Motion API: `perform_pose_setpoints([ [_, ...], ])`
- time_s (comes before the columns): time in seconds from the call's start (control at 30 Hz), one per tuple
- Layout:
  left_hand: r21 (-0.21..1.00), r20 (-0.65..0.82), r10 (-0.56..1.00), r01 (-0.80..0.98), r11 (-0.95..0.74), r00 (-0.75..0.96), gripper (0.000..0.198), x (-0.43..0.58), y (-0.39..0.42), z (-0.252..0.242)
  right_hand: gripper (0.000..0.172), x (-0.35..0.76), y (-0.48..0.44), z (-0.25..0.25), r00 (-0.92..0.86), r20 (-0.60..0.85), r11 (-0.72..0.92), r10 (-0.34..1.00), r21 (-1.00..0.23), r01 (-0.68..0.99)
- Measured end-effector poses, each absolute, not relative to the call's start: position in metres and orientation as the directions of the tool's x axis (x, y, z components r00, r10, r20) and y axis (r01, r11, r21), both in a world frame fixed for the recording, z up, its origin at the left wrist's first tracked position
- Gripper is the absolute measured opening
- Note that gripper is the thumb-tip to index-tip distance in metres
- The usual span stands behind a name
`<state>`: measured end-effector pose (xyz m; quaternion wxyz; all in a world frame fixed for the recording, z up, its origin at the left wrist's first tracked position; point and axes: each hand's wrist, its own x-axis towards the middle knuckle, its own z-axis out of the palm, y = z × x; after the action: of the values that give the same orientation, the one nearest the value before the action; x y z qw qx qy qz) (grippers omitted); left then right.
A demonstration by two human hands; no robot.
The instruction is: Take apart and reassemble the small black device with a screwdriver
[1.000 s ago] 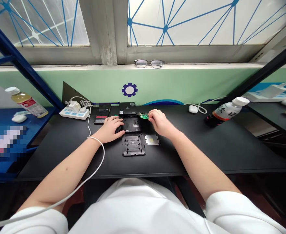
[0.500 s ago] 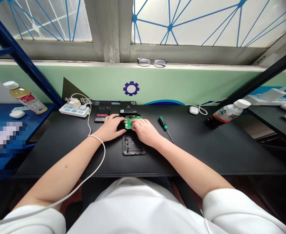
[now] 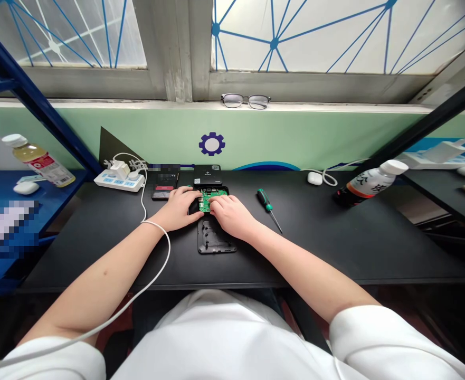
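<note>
Left hand [image 3: 182, 208]: thumb and fingers spread apart, tips against the left side of the black case [image 3: 228, 191]. Reads as bracing, presumably so the case does not slide on the desk [image 3: 319, 248]. Right hand [image 3: 234, 214]: fingers bent down onto the green circuit board [image 3: 206, 201]; pinch or press, cannot tell, since the knuckles hide the tips.

Board sits in the open case, between the hands. Face is bright green with pale metallic parts along the left edge; right portion covered by fingers. Whether it lies fully flat cannot be judged.

Nearer the body: black cover [image 3: 216, 245], pegged inner side up, partly under the right hand. Behind the case: black box [image 3: 207, 176]. Right: screwdriver [image 3: 264, 201], loose, likely laid aside to leave both hands free yet within reach.
</note>
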<state>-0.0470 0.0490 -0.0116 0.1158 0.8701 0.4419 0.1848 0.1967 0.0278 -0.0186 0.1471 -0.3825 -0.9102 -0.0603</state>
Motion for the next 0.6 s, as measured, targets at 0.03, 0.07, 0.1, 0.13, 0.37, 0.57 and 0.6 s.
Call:
perform_pose_setpoints([
  [0.03,0.365,0.221,0.812,0.726,-0.583,0.541,0.053,-0.0469,0.0489,-0.0117,0.024,0.1966,0.0275,-0.0189,-0.665,0.318,0.701,0.676,0.002,0.713],
  [0.07,0.366,0.221,0.813,0.726,-0.582,0.539,0.053,-0.0468,0.0489,-0.0117,0.024,0.1965,0.0273,-0.0192,-0.667,0.323,0.703,0.672,0.007,0.711],
  [0.1,0.367,0.221,0.814,0.728,-0.580,0.537,0.053,-0.0467,0.0488,-0.0117,0.025,0.1964,0.0271,-0.0194,-0.670,0.327,0.705,0.667,0.013,0.709],
  [0.13,0.368,0.220,0.815,0.729,-0.578,0.536,0.053,-0.0466,0.0487,-0.0116,0.025,0.1962,0.0270,-0.0195,-0.674,0.330,0.709,0.661,0.021,0.705],
  [0.37,0.355,0.203,0.807,0.727,-0.588,0.554,0.048,-0.0462,0.0474,-0.0090,0.032,0.1954,0.0249,-0.0133,-0.716,0.311,0.721,0.625,0.124,0.682],
  [0.57,0.336,0.203,0.798,0.726,-0.601,0.567,0.047,-0.0462,0.0473,-0.0094,0.036,0.1947,0.0236,-0.0113,-0.727,0.334,0.717,0.601,0.177,0.674],
  [0.6,0.333,0.204,0.798,0.726,-0.602,0.568,0.047,-0.0462,0.0473,-0.0095,0.035,0.1947,0.0238,-0.0117,-0.724,0.338,0.716,0.601,0.175,0.676],
])
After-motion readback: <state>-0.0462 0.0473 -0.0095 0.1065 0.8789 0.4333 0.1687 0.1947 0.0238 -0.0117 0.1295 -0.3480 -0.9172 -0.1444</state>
